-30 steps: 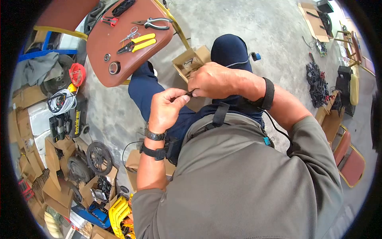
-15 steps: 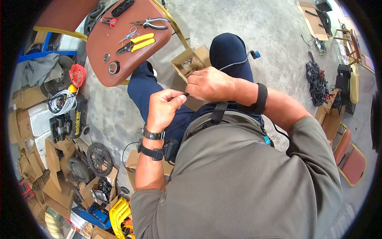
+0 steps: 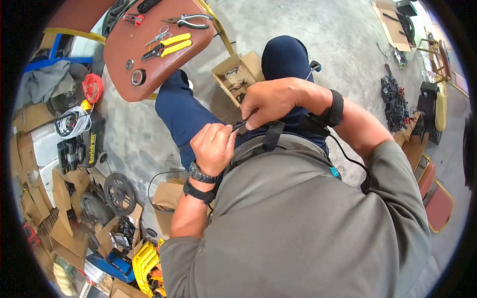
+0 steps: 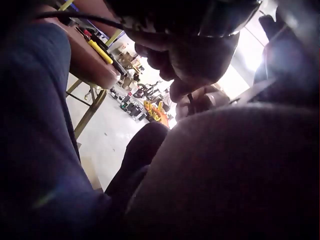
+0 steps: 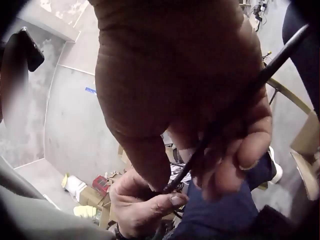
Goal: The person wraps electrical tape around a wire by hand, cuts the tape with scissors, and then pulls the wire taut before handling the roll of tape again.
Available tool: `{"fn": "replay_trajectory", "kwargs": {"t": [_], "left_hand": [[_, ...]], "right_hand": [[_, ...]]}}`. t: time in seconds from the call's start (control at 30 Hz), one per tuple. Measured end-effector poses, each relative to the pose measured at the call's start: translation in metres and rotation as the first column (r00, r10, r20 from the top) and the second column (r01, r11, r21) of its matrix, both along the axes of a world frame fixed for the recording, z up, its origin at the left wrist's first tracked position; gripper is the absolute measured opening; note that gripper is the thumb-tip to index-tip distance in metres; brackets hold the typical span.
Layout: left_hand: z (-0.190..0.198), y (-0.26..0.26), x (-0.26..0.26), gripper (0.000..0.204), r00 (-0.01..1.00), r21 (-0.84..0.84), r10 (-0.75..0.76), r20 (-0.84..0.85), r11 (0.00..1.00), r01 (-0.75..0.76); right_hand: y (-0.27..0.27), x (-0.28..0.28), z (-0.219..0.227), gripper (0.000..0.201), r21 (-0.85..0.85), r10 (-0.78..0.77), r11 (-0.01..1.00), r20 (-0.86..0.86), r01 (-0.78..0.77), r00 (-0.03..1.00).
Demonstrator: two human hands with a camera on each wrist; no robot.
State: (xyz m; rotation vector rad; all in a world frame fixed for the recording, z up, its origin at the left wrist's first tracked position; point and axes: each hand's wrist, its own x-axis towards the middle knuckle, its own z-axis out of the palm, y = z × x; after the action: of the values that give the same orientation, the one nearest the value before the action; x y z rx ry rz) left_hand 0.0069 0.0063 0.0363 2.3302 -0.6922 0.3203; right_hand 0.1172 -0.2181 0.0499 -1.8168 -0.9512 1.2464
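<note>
A thin black cable (image 5: 240, 102) runs slantwise across the palm side of my right hand (image 5: 175, 75) in the right wrist view. My left hand (image 3: 213, 146) pinches it between thumb and fingers, back of the hand upward. Close beside it, my right hand (image 3: 268, 102) grips the same cable, and a short dark stretch of cable (image 3: 239, 124) shows between them over the lap. By the right knee a cable end with a plug (image 3: 315, 65) sticks out. In the left wrist view the hands are dark, and the detail of their hold is lost in shadow.
A brown chair seat (image 3: 164, 54) carries yellow-handled wire strippers (image 3: 171, 47), pliers (image 3: 189, 21), scissors (image 3: 160, 36), a red cutter (image 3: 134, 19) and tape rolls. An open cardboard box (image 3: 233, 74) with small parts stands between the legs. Wheels and boxes crowd the left floor.
My left hand has rolled over, back upward, and come down toward the body. The right hand has turned and moved slightly right, showing more cable between the hands.
</note>
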Motion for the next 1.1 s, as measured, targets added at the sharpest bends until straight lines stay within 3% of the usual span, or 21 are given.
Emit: {"fn": "replay_trajectory", "kwargs": {"t": [0.1,0.2,0.5,1.1], "left_hand": [[0.001,-0.001,-0.002,0.029,0.998,-0.001,0.003,0.068,1.000,-0.003],[-0.002,0.003,-0.003,0.031,0.997,-0.021,0.022,0.072,1.000,-0.021],[-0.007,0.005,-0.008,0.028,0.994,-0.159,0.104,-0.030,0.982,-0.107],[-0.006,0.009,-0.012,0.028,0.994,-0.280,0.054,-0.091,0.957,-0.078]], "right_hand": [[0.009,-0.001,0.000,0.027,-0.076,-0.122,0.992,-0.261,0.105,0.958],[0.012,0.000,0.008,0.024,-0.104,-0.160,0.986,-0.317,0.134,0.935],[0.020,-0.007,0.003,0.020,-0.115,-0.137,0.988,-0.321,0.105,0.937],[0.023,-0.016,-0.012,0.022,-0.039,-0.199,0.978,-0.447,0.203,0.872]]}}
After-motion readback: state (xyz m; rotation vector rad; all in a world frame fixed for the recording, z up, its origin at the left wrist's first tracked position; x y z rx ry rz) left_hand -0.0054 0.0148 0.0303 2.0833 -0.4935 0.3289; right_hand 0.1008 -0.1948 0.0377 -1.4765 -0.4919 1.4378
